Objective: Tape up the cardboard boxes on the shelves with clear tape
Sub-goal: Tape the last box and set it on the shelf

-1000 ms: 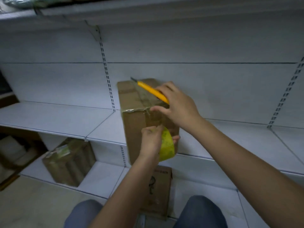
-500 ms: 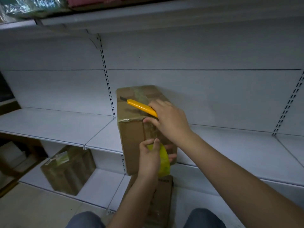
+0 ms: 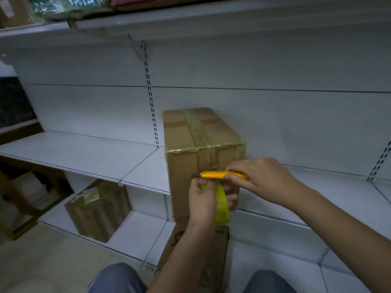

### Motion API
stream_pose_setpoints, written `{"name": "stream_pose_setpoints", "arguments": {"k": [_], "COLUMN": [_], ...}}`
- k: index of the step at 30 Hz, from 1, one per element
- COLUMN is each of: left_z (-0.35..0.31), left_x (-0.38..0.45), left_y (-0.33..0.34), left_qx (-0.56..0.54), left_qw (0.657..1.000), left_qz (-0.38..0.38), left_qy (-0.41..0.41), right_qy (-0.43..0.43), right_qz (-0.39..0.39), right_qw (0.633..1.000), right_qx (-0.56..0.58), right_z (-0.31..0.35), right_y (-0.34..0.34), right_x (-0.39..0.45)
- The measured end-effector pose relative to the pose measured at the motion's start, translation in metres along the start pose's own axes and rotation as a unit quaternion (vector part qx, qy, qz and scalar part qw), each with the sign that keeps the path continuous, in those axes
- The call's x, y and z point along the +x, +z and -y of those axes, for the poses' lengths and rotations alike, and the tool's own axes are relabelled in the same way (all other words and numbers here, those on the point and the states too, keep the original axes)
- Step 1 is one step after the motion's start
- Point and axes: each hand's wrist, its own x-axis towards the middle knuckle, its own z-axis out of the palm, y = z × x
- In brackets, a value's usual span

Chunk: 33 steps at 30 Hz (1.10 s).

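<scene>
A tall cardboard box (image 3: 186, 144) stands on the white middle shelf (image 3: 84, 153), with clear tape running over its top and down its front. My left hand (image 3: 202, 201) grips a yellowish roll of clear tape (image 3: 222, 205) against the lower front of the box. My right hand (image 3: 260, 180) holds a yellow utility knife (image 3: 213, 174) level across the box front, just above the roll, its dark tip pointing left.
A wrapped brown carton (image 3: 97, 210) sits on the lowest shelf at the left. Another cardboard box (image 3: 173, 244) stands below the taped one, between my knees (image 3: 120, 280). Slotted uprights (image 3: 151, 106) divide the back panel. Bags lie on the top shelf (image 3: 69, 7).
My right hand brought the knife down from the box's top edge to its front face, just above the roll. The camera tilted up, so the box sits lower in view.
</scene>
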Motion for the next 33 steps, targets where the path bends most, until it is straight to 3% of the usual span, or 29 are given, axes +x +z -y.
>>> {"name": "stream_pose_setpoints", "arguments": {"k": [8, 12, 14, 17, 22, 25, 26, 28, 31, 33], "left_z": [0.01, 0.027, 0.03, 0.038, 0.065, 0.084, 0.089, 0.099, 0.113, 0.123], "left_x": [0.0, -0.013, -0.017, -0.017, -0.009, -0.004, -0.002, -0.001, 0.003, 0.007], "left_y": [-0.008, -0.01, 0.001, 0.023, 0.054, 0.062, 0.064, 0.065, 0.067, 0.069], "left_qx": [0.022, 0.053, 0.067, 0.086, 0.111, 0.116, 0.118, 0.123, 0.138, 0.15], "left_qw": [0.999, 0.994, 0.988, 0.974, 0.954, 0.945, 0.943, 0.941, 0.938, 0.935], "left_qz": [0.014, 0.081, 0.13, 0.193, 0.247, 0.264, 0.267, 0.272, 0.272, 0.269], "left_qy": [-0.036, -0.051, -0.053, -0.076, -0.131, -0.153, -0.157, -0.158, -0.165, -0.177], "right_qy": [0.05, 0.109, 0.181, 0.297, 0.364, 0.331, 0.321, 0.331, 0.35, 0.315], "right_qz": [-0.008, -0.098, -0.117, -0.066, 0.155, 0.109, 0.039, -0.055, -0.005, 0.049], "right_qw": [0.998, 0.986, 0.972, 0.95, 0.918, 0.928, 0.939, 0.94, 0.859, 0.867], "right_qx": [-0.046, 0.084, 0.097, 0.072, -0.03, -0.13, -0.117, 0.055, 0.373, 0.383], "right_z": [-0.039, -0.07, -0.09, -0.123, -0.153, -0.161, -0.16, -0.138, -0.091, -0.077], "right_y": [-0.008, -0.008, 0.005, 0.035, 0.084, 0.103, 0.106, 0.094, 0.069, 0.072], "right_x": [-0.026, -0.081, -0.109, -0.142, -0.167, -0.175, -0.175, -0.165, -0.138, -0.131]}}
